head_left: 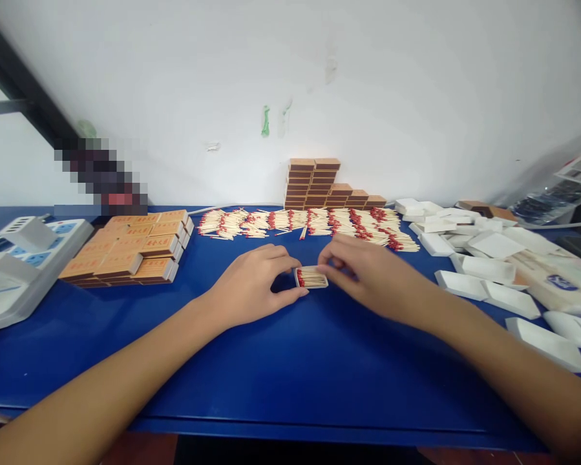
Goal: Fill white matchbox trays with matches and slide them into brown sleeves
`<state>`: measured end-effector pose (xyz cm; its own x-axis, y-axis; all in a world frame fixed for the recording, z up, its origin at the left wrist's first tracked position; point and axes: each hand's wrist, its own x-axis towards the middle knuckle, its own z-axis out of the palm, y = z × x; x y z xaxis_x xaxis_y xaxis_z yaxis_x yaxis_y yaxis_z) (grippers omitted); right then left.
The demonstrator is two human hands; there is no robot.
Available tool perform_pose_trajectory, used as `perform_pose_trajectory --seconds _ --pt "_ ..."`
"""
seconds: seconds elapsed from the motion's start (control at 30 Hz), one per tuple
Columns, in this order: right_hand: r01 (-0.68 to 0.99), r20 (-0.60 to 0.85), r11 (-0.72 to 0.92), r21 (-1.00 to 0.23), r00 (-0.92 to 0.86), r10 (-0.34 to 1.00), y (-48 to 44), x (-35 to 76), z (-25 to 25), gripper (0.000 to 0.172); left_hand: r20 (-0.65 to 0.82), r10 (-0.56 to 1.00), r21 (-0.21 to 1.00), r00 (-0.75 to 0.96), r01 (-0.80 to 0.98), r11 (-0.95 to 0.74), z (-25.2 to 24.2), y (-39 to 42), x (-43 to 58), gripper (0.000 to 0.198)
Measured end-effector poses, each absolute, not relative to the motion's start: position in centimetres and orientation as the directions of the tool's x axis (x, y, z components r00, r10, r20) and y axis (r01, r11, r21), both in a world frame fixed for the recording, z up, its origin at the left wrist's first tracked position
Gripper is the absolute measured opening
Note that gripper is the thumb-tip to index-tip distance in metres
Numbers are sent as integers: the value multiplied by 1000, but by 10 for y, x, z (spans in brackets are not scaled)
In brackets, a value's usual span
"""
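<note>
A small white matchbox tray (314,285) holds a layer of matches (311,276), their red heads toward the left. My left hand (251,284) has its thumb and fingers closed around the tray's left end. At the right end, my right hand (368,274) curls inward, fingertips touching the tray or the match ends; its other fingers are folded and partly hidden. Behind both hands, loose matches (275,221) lie in a long row of piles.
Finished-looking matchboxes (120,248) are stacked at left beside a white power strip (42,265). More matchbox sleeves (314,184) stand stepped against the wall. White empty trays (464,284) and a tissue pack (556,278) crowd the right side of the blue table (290,387).
</note>
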<state>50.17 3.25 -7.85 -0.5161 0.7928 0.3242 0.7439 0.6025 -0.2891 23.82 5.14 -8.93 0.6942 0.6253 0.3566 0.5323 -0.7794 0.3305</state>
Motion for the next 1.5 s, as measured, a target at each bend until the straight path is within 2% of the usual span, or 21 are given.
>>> perform_pose_trajectory --seconds 0.1,0.2,0.33,0.47,1.17,1.37,1.5 --pt "844 351 493 -211 -406 844 48 535 -71 23 349 643 336 682 549 -765 -91 54 233 31" --pt "926 260 346 -149 -301 917 66 569 -70 24 336 649 332 683 559 -760 -91 56 230 31" --pt "932 106 295 -211 -278 955 79 586 -75 25 335 642 327 690 554 -765 -89 56 229 32" --pt "929 58 278 -247 -272 961 79 580 -78 23 329 649 324 686 564 -760 -88 55 228 31" --pt "870 93 384 -310 -374 923 76 568 -81 28 317 656 320 685 574 -754 -86 53 228 32" --pt "752 271 531 -390 -457 847 47 521 -77 23 323 658 343 681 564 -752 -89 53 235 30" --pt "709 287 592 -383 -518 806 32 491 -83 15 324 644 335 693 553 -763 -90 53 240 27"
